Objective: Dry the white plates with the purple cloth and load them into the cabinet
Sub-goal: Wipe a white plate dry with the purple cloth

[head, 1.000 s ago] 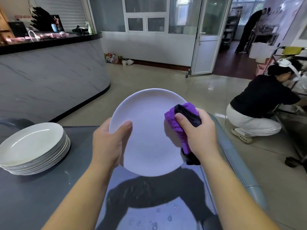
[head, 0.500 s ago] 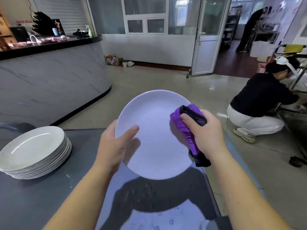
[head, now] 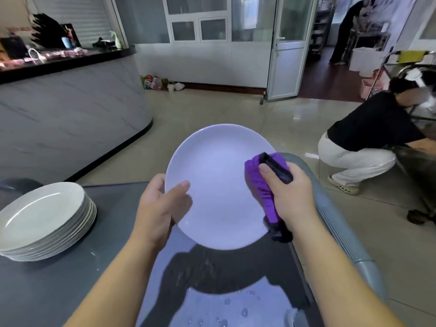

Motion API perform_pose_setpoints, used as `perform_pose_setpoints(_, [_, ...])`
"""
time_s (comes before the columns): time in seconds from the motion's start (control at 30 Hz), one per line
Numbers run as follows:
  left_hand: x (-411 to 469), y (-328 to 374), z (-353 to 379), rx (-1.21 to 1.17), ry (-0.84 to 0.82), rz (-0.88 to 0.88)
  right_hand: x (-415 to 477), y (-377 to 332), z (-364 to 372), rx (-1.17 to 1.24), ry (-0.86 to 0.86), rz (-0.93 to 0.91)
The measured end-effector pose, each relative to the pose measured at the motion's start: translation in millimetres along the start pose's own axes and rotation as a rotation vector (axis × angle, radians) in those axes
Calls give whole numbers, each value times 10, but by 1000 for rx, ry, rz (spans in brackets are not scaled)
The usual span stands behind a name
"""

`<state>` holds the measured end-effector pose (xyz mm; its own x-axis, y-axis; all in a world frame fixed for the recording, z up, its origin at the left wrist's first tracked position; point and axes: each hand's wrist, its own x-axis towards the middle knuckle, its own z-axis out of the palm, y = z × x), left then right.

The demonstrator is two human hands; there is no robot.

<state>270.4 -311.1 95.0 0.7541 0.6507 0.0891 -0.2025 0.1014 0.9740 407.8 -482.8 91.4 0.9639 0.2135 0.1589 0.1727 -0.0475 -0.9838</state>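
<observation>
"Purple cloth (head: 259,185) gone anywhere in the last second?"
"Hardly. It still sits on the right side of the white plate (head: 217,180), bunched up, with the fingers of the right hand (head: 292,197) clamped round it. Plate and hands have drifted a touch rightward together."
"And the left hand (head: 158,208)?"
"Same hold: thumb on the face, pinching the left rim, the plate tilted above the wet surface (head: 70,279)."
"So?"
"Drying is still under way, I'd judge. The stack of plates (head: 42,220) waits at the left, and no cabinet is in view."
</observation>
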Motion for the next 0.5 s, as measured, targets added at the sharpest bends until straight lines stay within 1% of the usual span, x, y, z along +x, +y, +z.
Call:
perform_pose_setpoints(0.07, [26,41,12,108,14,64,28,-86,-57,-100,-114,-76])
perform_pose_setpoints(0.1, [28,61,48,137,59,92,16,-95,-55,-108,-120,-80])
perform_pose_setpoints(0.13, [30,76,94,135,113,104,-5,-85,-30,-85,-78,-71])
perform_pose_setpoints(0.2, [19,74,189,77,201,122,-96,6,102,26,100,2])
perform_pose_setpoints(0.27, [0,56,285,-30,264,139,-258,122,311,168,233,147])
perform_pose_setpoints(0.33, [-8,20,327,-106,288,123,-405,216,481,274,237,287])
perform_pose_setpoints(0.37, [-9,10,321,-113,278,100,-420,252,505,293,222,315])
perform_pose_setpoints(0.4, [0,-14,281,-90,245,75,-392,268,486,282,211,306])
perform_pose_setpoints(0.47, [30,-52,146,-50,131,8,-263,272,354,198,196,214])
perform_pose_setpoints(0.5, [39,-63,84,-59,43,-27,-190,255,277,157,173,155])
